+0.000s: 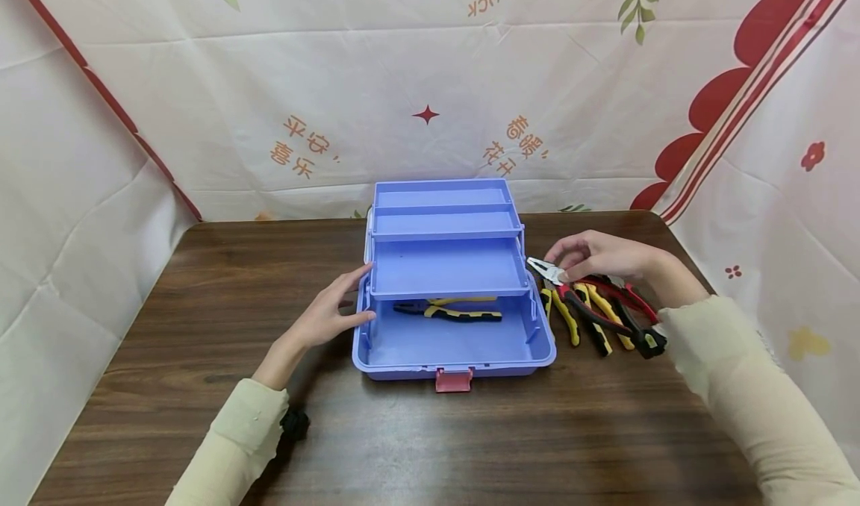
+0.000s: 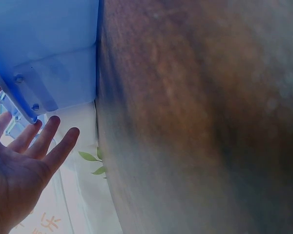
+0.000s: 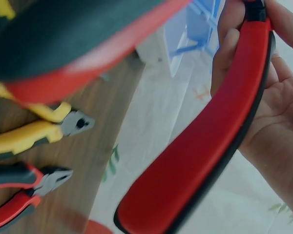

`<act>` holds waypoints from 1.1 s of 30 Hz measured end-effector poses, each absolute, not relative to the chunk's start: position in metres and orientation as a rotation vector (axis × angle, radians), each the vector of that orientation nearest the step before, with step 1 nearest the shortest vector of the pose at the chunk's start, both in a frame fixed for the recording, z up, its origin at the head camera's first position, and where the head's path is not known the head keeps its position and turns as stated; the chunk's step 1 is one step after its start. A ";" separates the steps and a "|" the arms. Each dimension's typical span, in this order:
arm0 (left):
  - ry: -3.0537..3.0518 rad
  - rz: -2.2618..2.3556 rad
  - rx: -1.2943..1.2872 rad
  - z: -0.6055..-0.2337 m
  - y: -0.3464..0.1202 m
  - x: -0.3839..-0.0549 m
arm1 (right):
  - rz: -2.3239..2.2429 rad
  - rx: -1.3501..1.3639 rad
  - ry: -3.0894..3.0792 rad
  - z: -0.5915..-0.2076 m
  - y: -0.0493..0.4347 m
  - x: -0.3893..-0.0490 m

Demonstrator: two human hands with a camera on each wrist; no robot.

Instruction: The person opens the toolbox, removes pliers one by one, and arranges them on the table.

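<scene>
A blue toolbox (image 1: 388,366) stands with its trays raised and a red latch (image 1: 453,380) at its front. My left hand (image 1: 325,316) touches its left edge, fingers extended; the left wrist view shows the spread fingers (image 2: 63,146) by the box rim. Right of the box, my right hand (image 1: 608,256) pinches pliers (image 1: 547,271) with red and black handles, jaws pointing toward the toolbox. In the right wrist view one handle (image 3: 200,126) hangs below the fingers. Yellow and black pliers (image 1: 473,316) lie at the back of the toolbox's bottom compartment, partly under the lower tray.
Several more pliers lie on the brown table (image 1: 269,297) under my right hand, among them yellow-handled pliers (image 3: 24,136) and red-and-black pliers (image 3: 19,195). A printed white cloth (image 1: 235,118) hangs behind and beside the table.
</scene>
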State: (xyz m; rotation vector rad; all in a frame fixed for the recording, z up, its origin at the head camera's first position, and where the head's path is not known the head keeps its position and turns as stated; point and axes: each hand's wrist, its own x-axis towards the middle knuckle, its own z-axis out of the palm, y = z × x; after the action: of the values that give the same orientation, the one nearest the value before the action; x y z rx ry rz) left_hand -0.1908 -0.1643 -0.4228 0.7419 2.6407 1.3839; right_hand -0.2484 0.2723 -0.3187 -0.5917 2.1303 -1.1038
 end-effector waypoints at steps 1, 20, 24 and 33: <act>2.640 1.385 0.742 -0.423 -0.164 -0.191 | -1.117 -0.587 2.130 -0.319 0.276 -0.248; 2.633 1.408 0.761 -0.424 -0.165 -0.192 | -1.182 -0.590 2.300 -0.342 0.356 -0.241; 2.636 1.403 0.763 -0.424 -0.165 -0.192 | -1.209 -0.582 2.319 -0.348 0.371 -0.239; 2.634 1.397 0.750 -0.425 -0.165 -0.192 | -1.195 -0.383 2.382 -0.355 0.398 -0.231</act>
State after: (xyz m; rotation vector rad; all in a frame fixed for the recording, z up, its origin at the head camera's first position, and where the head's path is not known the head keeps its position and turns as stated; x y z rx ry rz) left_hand -0.1919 -0.1649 -0.4246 0.7502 2.6343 1.3972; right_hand -0.2312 0.3977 -0.3552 -0.3832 2.3822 -1.1953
